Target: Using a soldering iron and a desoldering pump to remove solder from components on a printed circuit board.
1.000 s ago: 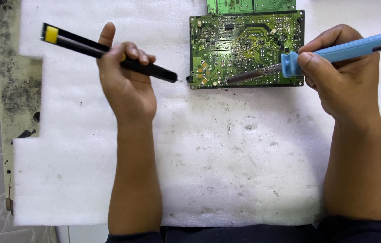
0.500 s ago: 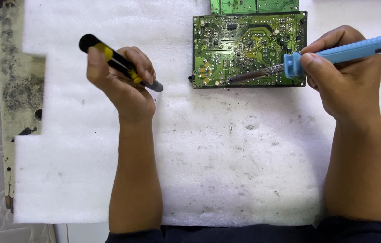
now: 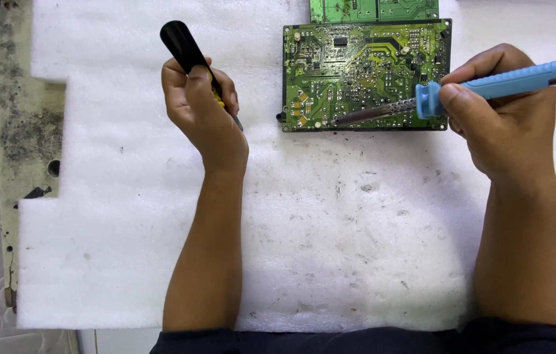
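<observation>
White foam sheet (image 3: 330, 249) covered the worktop, with a green circuit board (image 3: 366, 75) at its far edge, where the right hand (image 3: 497, 118) gripped a blue soldering iron (image 3: 488, 82), tip on the board, and the left hand (image 3: 202, 111) clasped a black-handled tool (image 3: 183, 42) upright beside it.

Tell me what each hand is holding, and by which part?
The left hand grips a black-and-yellow tool around its middle. The right hand holds a blue soldering iron by the front of its handle, tip on the green circuit board.
</observation>
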